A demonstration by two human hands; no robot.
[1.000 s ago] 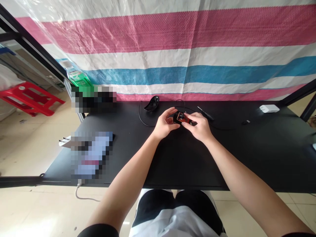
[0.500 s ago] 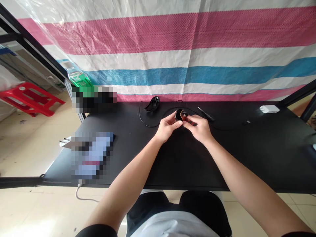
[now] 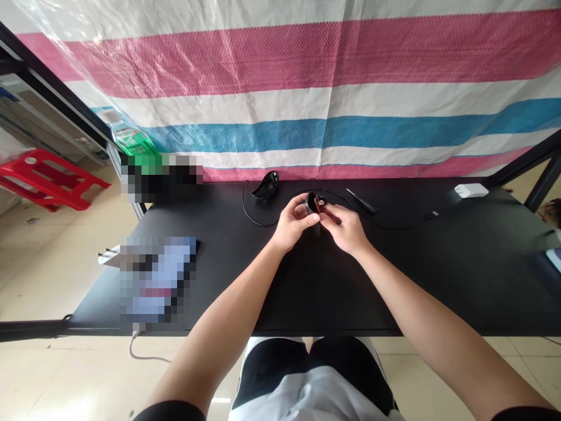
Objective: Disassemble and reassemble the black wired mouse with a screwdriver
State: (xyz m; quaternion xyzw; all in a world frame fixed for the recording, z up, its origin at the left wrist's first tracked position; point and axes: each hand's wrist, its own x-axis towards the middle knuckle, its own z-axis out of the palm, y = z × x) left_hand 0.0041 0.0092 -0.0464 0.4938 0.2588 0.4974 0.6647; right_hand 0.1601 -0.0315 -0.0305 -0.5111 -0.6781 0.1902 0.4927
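My left hand [image 3: 291, 225] is closed around a black plastic shell [image 3: 310, 202], which looks like the lower half of a computer mouse. My right hand [image 3: 346, 227] pinches a reddish-brown circuit board [image 3: 329, 216] with a small round part on it, at the shell's right side. Board and shell touch or nearly touch; fingers hide where they meet. Behind my hands lies a curved black mouse cover [image 3: 266, 185], hollow side showing. A thin black cable [image 3: 250, 217] loops over the table around it. To the right rests a screwdriver [image 3: 363, 203] with a black handle.
On the black table [image 3: 438, 275] are a blurred-out phone [image 3: 164, 275] and a plug adapter [image 3: 109, 255] at left, and a white charger [image 3: 471, 190] at right. A green-labelled bottle [image 3: 134, 140] stands at back left. A striped sheet [image 3: 280, 134] hangs behind.
The circuit board and shell have tilted slightly in my hands, so more of the board's reddish edge shows. The whole view has shifted a little; the other things lie as before.
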